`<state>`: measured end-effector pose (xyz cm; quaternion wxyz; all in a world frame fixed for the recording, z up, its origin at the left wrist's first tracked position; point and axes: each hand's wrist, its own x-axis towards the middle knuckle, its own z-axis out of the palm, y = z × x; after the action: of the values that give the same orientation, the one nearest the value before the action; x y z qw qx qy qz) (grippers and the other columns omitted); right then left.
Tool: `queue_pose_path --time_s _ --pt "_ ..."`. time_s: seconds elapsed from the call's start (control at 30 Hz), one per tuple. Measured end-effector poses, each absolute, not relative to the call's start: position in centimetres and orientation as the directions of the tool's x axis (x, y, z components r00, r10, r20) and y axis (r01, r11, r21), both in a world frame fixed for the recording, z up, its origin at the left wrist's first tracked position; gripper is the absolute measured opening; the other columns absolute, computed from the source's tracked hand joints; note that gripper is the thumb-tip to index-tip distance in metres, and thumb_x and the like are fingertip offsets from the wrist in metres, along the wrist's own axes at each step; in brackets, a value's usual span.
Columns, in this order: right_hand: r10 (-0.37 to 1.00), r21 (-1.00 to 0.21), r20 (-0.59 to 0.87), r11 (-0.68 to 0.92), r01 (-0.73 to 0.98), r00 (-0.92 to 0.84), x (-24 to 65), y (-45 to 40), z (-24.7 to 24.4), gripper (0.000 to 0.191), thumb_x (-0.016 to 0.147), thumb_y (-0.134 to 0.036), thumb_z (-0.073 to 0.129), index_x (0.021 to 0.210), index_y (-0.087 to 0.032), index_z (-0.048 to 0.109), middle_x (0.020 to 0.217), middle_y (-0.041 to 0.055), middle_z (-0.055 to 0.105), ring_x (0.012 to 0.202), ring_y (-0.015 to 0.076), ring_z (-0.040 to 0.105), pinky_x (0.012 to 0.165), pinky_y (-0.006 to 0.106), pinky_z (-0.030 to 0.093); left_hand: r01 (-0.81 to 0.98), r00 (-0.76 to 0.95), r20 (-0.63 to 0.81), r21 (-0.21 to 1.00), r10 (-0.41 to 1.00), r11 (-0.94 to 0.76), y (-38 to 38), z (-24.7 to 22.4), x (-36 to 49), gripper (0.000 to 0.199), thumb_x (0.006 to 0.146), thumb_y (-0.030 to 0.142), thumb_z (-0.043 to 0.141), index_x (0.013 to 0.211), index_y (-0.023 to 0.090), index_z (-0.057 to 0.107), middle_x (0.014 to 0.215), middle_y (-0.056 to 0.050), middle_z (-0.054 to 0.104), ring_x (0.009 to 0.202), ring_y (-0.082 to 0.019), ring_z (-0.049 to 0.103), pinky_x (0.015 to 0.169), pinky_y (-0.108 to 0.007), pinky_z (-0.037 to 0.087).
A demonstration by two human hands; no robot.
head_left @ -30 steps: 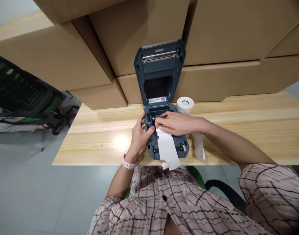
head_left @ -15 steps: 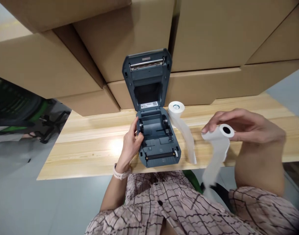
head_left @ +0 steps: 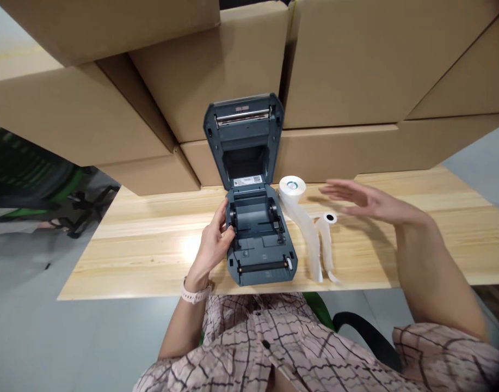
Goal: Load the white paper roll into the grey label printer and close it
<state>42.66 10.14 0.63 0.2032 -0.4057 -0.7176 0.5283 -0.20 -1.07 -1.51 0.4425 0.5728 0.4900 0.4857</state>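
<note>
A dark grey label printer (head_left: 262, 239) stands on the wooden table with its lid (head_left: 247, 139) raised and its inner bay bare. My left hand (head_left: 215, 239) grips the printer's left edge, thumb over the rim. To the printer's right stands a larger white paper roll (head_left: 293, 187), its loose strip trailing towards the table's front edge. Beside that strip is a smaller white roll (head_left: 327, 219) with a dark core and its own short tail. My right hand (head_left: 361, 202) hovers just right of the small roll, fingers stretched out, holding nothing.
Large cardboard boxes (head_left: 339, 65) are stacked along the back of the wooden table (head_left: 143, 239). At the far left, beyond the table, are a green and black chair (head_left: 69, 185) and part of a person's leg. Another chair's black armrest (head_left: 367, 332) shows beside my body.
The small roll, earlier in my right hand, now rests on the table beside the larger one. My right hand has let go and opened. My left hand stays on the printer.
</note>
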Motion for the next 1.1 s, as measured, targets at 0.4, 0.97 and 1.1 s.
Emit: queue_pose_path --time_s 0.4,0.97,1.1 --pt "0.636 -0.978 -0.154 0.01 0.207 -0.756 32.2 18.3 -1.8 0.085 0.054 -0.047 0.102 0.128 -0.019 0.07 0.126 0.0137 0.08 0.118 0.0332 0.074 0.109 0.048 0.057 -0.019 0.034 0.087 0.996 0.996 -0.086 -1.0 -2.8 -0.5 0.085 0.1 0.03 0.067 0.175 0.03 0.027 0.173 -0.017 0.048 0.158 -0.032 0.052 0.133 -0.058 0.039" --pt "0.484 -0.327 -0.299 0.758 0.564 -0.823 20.0 10.4 7.7 0.061 0.075 -0.07 0.082 0.111 -0.021 0.074 0.115 0.0166 0.08 0.097 0.0375 0.074 0.079 0.043 0.052 0.074 0.047 0.137 0.987 0.989 -0.14 -1.3 -2.2 -0.1 0.083 0.099 0.027 0.061 0.175 0.029 0.028 0.178 -0.012 0.042 0.162 -0.031 0.046 0.135 -0.059 0.035" --pt "0.466 -0.32 -0.363 0.751 0.577 -0.807 19.3 11.7 6.2 0.069 0.075 -0.079 0.079 0.112 -0.02 0.075 0.113 0.019 0.081 0.098 0.0395 0.076 0.08 0.045 0.054 0.072 0.033 0.146 0.986 0.989 -0.148 -1.1 -2.5 -0.1 0.086 0.095 0.027 0.063 0.175 0.031 0.029 0.176 -0.009 0.044 0.161 -0.03 0.047 0.135 -0.058 0.036"
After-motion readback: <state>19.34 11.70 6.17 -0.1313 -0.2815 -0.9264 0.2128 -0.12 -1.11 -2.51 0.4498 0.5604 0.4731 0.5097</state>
